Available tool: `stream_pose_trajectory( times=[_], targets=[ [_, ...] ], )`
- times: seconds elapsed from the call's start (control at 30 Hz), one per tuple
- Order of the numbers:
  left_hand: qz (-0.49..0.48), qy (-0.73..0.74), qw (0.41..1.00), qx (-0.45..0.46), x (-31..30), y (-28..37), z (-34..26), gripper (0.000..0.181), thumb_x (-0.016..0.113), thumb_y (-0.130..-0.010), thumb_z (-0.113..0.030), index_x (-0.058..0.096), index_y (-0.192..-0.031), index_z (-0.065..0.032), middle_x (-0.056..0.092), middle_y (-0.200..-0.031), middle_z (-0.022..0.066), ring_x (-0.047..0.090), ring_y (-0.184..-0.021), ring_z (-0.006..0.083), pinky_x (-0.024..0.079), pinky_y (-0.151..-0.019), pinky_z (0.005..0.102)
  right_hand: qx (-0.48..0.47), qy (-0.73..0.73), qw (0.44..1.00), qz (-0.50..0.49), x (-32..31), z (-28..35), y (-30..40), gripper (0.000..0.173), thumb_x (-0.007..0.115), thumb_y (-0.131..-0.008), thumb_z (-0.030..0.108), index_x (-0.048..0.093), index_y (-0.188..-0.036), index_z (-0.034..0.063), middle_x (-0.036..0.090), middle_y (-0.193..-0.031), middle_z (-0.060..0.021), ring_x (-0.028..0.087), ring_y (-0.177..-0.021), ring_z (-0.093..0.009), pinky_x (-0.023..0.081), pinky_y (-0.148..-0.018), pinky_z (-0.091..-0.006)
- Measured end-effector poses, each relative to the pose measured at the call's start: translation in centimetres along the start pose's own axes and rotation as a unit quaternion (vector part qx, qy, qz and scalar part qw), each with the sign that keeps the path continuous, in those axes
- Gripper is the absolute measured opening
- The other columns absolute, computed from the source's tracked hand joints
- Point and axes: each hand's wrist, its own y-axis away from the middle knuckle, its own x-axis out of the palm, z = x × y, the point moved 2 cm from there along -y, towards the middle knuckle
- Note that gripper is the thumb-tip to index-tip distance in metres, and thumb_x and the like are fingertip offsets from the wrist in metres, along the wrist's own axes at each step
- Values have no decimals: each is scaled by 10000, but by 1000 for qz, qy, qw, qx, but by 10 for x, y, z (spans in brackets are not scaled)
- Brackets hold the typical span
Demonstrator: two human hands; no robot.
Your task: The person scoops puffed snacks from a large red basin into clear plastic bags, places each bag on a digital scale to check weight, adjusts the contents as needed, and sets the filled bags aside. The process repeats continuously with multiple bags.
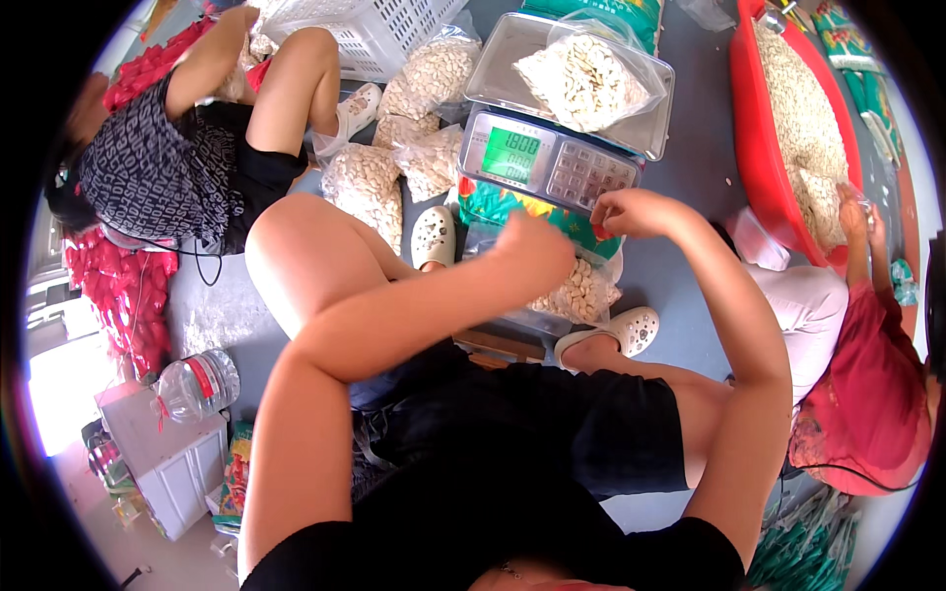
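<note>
My left hand (538, 255) is blurred and hangs over a clear bag of pale seed-like pieces (576, 292) between my knees. Its fingers look curled, but I cannot make out anything in them. My right hand (632, 213), fingers bent, is at the lower edge of a digital scale's keypad (596, 171). A small red patch (602, 230) shows below its fingertips; whether it is held or printed on the green sack (480, 207) beneath is unclear. On the scale's metal pan (502, 70) rests a filled clear bag (584, 81). The display (511, 154) glows green.
Several filled clear bags (362, 188) lie left of the scale, near a white plastic crate (377, 37). A person (162, 162) sits at left. At right, another person's hands (861, 214) are at a red tub (746, 140) of pale pieces. A large water bottle (198, 384) stands lower left.
</note>
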Motion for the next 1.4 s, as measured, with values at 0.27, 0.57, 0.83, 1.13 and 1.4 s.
stream_pose_trajectory(
  times=[0.27, 0.57, 0.83, 1.13, 1.4],
  targets=[
    [-114, -28, 985, -124, -101, 38, 120, 257, 614, -825, -317, 677, -924, -89, 681, -827, 69, 676, -820, 248, 526, -652, 399, 108, 111, 980, -125, -95, 100, 65, 338, 605, -861, 350, 639, -845, 13, 627, -650, -75, 632, -559, -180, 507, -512, -304],
    [-78, 137, 963, -218, -133, -50, 176, 731, 441, -879, -655, 515, -1288, -53, 695, -997, 71, 682, -879, 236, 526, -745, 398, 256, 171, 904, -297, -164, 113, 50, 752, 548, -826, 640, 629, -779, -106, 618, -593, -194, 643, -507, -269, 522, -512, -353],
    [-144, 146, 961, -185, -128, -90, 189, 744, 539, -882, -248, 178, -1468, 35, 687, -1019, 127, 676, -912, 266, 531, -733, 418, 221, 97, 937, -252, -172, 75, 6, 532, 555, -891, 410, 619, -785, -108, 613, -593, -167, 611, -466, -256, 478, -419, -338],
    [-321, 163, 933, -14, -151, -67, 186, 573, 480, -877, -63, 402, -1406, -270, 668, -929, 189, 661, -826, 319, 519, -707, 448, -60, -110, 944, -306, -185, 99, 14, 311, 558, -929, 302, 595, -750, 51, 434, -542, 49, 349, -417, -50, 239, -384, -237],
    [-174, 446, 877, -26, -178, 42, 188, 302, 453, -905, 5, 652, -1129, -37, 566, -724, -15, 519, -647, 44, 479, -643, 221, -266, -189, 899, -292, -144, 201, 29, 295, 566, -933, 331, 603, -766, 92, 472, -624, 74, 383, -513, -24, 257, -451, -198]
  ],
)
